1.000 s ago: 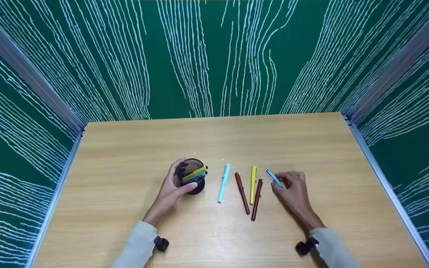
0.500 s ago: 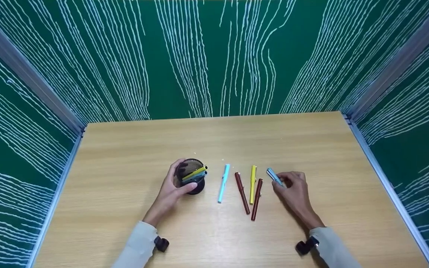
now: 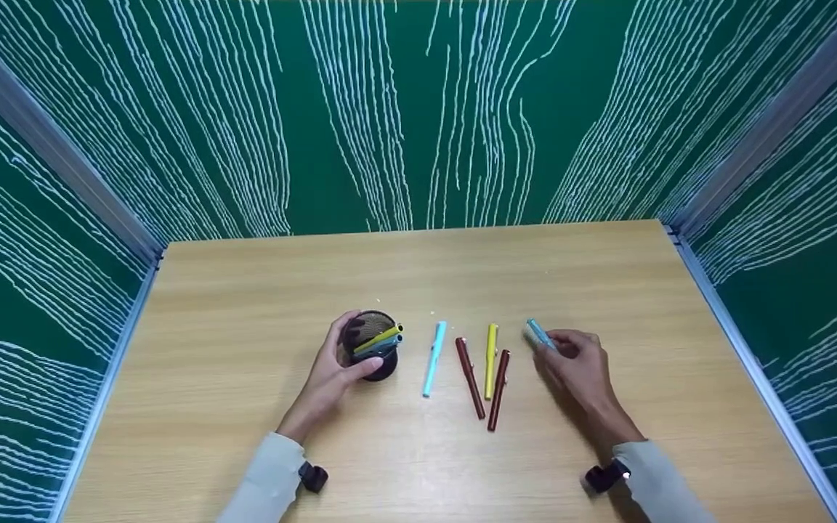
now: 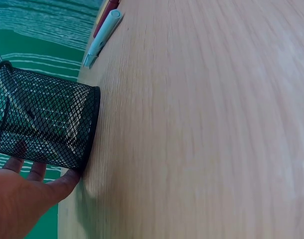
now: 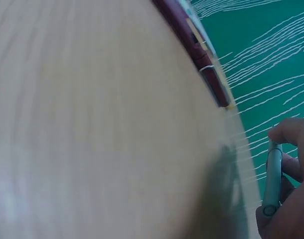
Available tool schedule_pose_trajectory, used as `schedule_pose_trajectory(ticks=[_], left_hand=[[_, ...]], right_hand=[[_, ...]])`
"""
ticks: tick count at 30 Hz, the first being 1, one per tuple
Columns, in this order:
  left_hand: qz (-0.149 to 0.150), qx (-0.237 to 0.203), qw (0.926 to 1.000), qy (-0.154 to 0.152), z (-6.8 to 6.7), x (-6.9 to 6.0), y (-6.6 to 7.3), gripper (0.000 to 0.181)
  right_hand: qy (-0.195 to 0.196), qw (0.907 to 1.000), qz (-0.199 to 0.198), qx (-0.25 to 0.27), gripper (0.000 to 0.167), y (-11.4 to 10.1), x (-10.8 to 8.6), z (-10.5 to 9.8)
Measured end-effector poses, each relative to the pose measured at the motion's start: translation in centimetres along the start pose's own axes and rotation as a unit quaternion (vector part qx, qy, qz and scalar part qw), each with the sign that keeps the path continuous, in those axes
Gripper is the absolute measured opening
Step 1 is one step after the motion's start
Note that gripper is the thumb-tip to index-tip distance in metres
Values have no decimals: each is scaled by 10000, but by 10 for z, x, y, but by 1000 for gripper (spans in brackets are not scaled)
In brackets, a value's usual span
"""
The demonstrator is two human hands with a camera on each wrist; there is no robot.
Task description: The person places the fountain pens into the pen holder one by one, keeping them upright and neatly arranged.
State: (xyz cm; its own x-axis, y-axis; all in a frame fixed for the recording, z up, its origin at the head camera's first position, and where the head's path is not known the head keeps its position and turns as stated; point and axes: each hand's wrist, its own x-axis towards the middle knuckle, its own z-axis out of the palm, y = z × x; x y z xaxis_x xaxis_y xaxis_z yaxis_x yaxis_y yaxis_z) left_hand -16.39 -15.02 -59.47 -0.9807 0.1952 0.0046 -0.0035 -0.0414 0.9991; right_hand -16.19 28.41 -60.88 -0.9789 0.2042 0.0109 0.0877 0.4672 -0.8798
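My left hand (image 3: 328, 378) grips a black mesh pen cup (image 4: 47, 117) with fingers around its side. In the head view, a yellow pen (image 3: 377, 339) and a blue pen (image 3: 383, 344) lean inside the cup. My right hand (image 3: 589, 370) pinches a light blue pen (image 5: 273, 177), which looks lifted off the table, a shadow beneath. Between the hands lie another light blue pen (image 3: 434, 359), a yellow pen (image 3: 490, 362), and two dark red pens, the left one (image 3: 470, 379) and the right one (image 3: 498, 391). Fingers hide the held pen's lower end in the head view.
The wooden table (image 3: 280, 283) carries everything. Green panels (image 3: 353, 109) with wavy white lines rise behind it and at both sides. Metal frame bars (image 3: 753, 370) run along the table's side edges.
My right hand has moved slightly right, and the light blue pen in it has shifted up and right in the head view. The left hand keeps its hold on the pen cup.
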Motion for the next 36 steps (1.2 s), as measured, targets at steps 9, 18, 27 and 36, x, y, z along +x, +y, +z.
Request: schedule_pose_trajectory(ticks=[9, 18, 27, 36], left_hand=[[13, -234, 9997, -69, 0, -1, 0, 92], [31, -37, 10000, -24, 1, -1, 1, 92], [66, -206, 9997, -102, 1, 0, 0, 92], [34, 49, 10000, -3, 2, 0, 3, 93]], right_hand=[[-6, 9995, -59, 318, 28, -24, -7, -11], [190, 9975, -359, 577, 18, -42, -10, -14], [269, 9940, -657, 828, 18, -52, -7, -12], [293, 9942, -695, 772, 18, -60, -5, -9]])
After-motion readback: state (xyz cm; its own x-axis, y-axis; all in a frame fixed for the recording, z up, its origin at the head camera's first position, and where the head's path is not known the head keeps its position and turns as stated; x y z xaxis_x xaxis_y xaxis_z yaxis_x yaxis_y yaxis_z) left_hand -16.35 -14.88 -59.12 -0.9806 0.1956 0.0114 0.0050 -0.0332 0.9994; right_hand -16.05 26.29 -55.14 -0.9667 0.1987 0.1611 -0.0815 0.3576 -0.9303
